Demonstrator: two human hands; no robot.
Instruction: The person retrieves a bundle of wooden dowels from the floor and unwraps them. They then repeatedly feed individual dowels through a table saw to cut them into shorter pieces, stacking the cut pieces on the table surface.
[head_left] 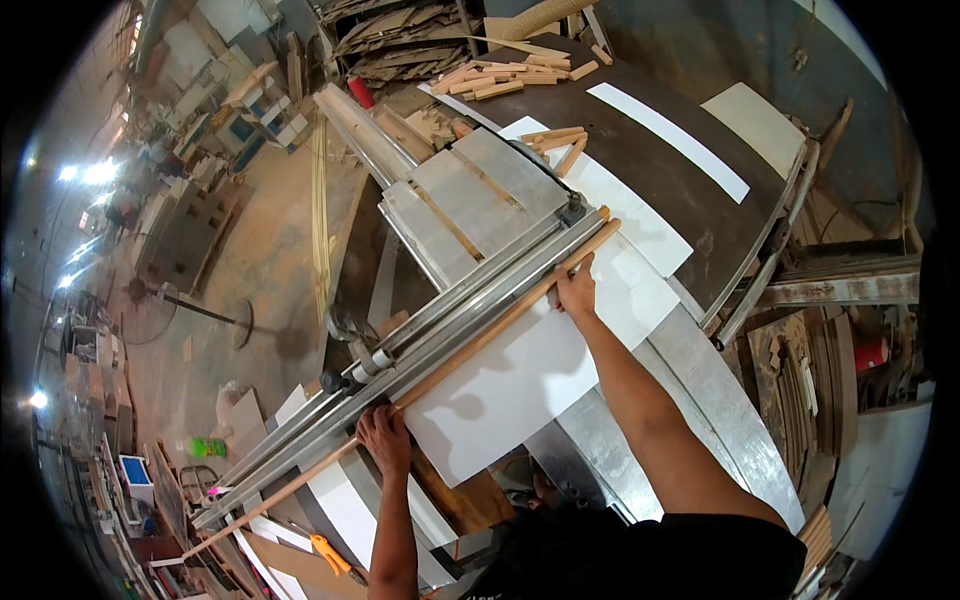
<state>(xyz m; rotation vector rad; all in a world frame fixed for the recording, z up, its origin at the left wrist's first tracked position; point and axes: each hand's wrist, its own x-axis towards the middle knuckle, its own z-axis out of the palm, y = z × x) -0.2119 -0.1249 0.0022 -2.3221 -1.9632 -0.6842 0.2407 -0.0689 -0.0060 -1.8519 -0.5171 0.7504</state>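
A long, thin wooden strip [470,349] runs diagonally along the metal fence [482,300] of what looks like a sliding table saw. Near the strip's upper right end, my right hand [575,290] grips it, thumb and fingers closed on the wood. Farther down its length, my left hand [385,442] has its fingers bent over the strip, close against the fence. Beneath the strip lies a white board [530,385], partly shaded by my arms. The strip's lower end reaches out past the board toward the lower left.
Beyond the fence is a slatted metal table [480,205]. Short wood blocks [500,85] and a narrow white strip [670,140] lie on the dark tabletop [640,185]. An orange-handled tool [330,555] rests at lower left. A standing fan [150,305] is on the floor at left.
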